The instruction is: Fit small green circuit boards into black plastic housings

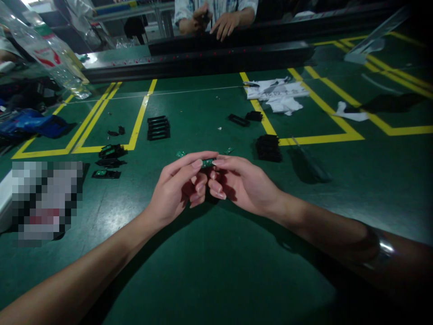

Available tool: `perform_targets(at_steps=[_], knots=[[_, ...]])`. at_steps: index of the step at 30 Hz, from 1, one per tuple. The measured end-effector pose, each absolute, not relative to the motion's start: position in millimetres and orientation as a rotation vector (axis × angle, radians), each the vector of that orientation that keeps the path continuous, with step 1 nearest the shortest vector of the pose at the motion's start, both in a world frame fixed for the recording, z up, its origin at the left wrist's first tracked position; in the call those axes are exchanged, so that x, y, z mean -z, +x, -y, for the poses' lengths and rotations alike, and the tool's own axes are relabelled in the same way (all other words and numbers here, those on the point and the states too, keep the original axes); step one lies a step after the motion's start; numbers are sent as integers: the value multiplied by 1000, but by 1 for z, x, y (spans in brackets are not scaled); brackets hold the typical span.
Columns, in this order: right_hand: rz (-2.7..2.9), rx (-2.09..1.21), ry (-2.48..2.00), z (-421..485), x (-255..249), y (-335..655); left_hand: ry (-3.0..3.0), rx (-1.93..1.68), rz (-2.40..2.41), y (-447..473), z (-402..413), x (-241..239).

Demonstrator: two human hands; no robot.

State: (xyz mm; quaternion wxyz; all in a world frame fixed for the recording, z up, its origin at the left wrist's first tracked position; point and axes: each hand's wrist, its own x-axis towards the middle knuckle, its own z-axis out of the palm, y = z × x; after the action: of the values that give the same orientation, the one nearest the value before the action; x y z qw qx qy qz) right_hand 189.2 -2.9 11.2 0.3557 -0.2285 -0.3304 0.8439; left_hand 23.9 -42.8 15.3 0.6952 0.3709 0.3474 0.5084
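Item: small green rectangular circuit board [207,163], pinched endwise between fingertips of my left hand [177,192] and right hand [245,185], both closed on it. Risk, I judge: shallow pinch, board slips onto green table mat [216,271] below.

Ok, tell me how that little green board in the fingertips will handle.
The green board is probably stiff: it spans flat between the left hand and the right hand. Likely very light, since fingertips alone pinch it. Small and thin, so it may slip easily.
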Motion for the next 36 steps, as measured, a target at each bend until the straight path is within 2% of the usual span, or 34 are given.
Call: perform_targets(at_steps=[36], knots=[[878, -2170, -599, 3, -11, 190, 873, -1136, -789, 24, 44, -16]])
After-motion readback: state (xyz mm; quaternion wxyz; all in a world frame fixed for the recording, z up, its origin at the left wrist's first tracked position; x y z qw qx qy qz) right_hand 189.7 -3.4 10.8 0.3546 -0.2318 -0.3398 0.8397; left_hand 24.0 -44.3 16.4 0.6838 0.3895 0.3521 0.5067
